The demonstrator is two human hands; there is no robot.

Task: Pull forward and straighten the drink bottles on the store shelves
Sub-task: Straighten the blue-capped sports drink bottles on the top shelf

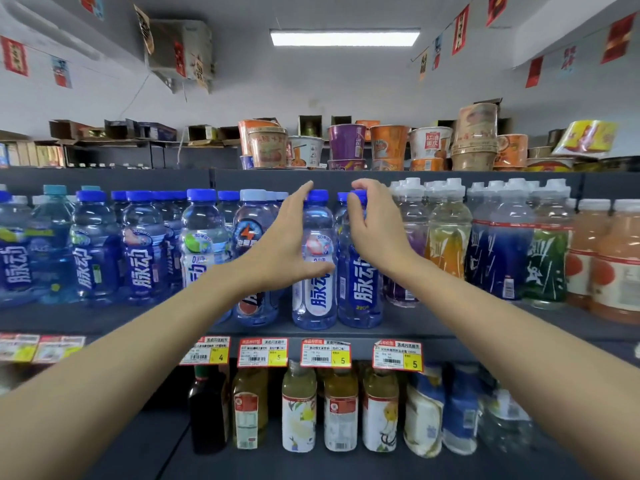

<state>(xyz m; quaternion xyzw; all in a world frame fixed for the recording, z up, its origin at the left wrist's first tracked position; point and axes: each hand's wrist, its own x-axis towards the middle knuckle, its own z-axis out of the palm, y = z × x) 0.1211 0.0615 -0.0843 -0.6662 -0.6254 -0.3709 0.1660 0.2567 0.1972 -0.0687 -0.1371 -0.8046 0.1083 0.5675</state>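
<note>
Two blue-capped drink bottles stand side by side at the front edge of the middle shelf (450,329). One has a white label (314,301), the other a blue label (362,292). My left hand (287,244) lies along the left side of the white-label bottle with fingers straight up to its cap and the thumb across its front. My right hand (375,230) curls its fingers round the neck and cap of the blue-label bottle. More blue-capped bottles (142,247) line the shelf to the left, set further back.
White-capped colourful drinks (509,247) and orange bottles (609,265) fill the shelf to the right. Instant noodle cups (388,143) sit on the top shelf. Tea and juice bottles (341,410) stand on the lower shelf under yellow price tags (325,353).
</note>
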